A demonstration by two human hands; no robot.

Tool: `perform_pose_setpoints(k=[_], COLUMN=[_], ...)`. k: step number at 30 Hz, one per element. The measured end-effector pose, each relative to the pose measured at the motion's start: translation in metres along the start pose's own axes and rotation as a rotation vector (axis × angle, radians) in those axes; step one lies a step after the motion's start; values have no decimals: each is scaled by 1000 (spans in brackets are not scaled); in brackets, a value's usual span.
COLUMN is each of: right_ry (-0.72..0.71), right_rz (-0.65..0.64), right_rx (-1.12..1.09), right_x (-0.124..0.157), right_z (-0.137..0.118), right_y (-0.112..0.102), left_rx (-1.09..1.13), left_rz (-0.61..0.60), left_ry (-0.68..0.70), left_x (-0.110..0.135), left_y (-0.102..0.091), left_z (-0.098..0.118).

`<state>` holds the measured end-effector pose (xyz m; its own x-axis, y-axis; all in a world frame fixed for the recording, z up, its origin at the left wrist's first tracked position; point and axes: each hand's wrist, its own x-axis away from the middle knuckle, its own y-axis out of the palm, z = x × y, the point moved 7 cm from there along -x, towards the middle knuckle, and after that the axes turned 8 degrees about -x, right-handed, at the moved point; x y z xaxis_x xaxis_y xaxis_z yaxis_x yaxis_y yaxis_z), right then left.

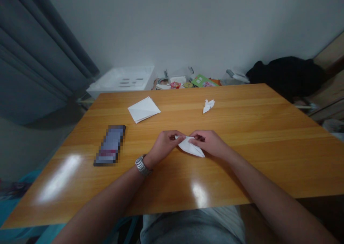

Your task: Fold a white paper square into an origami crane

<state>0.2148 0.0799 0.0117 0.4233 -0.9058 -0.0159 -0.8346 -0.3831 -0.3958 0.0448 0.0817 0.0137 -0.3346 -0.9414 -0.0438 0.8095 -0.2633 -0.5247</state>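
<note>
At the centre of the frame, low on the desk [255,136], the left hand [164,143] and right hand [209,142] were both pinched on the folded white paper [191,148], judged light, thin and easily creased, best gripped at its edges.

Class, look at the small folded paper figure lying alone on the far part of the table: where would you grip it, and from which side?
Probably pinch the folded paper figure at its middle, coming from above and the near side: it lies flat on the table, with thin points at both ends that would likely crumple.
</note>
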Motion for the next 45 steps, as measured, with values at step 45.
perform_pose_setpoints(k=[45], right_ry=[-61], right_rz=[23], right_rx=[61], right_x=[-1], right_z=[-1], right_y=[-6], left_rx=[-109], left_rz=[-2], left_ry=[81], left_x=[6], left_y=[7], left_z=[9])
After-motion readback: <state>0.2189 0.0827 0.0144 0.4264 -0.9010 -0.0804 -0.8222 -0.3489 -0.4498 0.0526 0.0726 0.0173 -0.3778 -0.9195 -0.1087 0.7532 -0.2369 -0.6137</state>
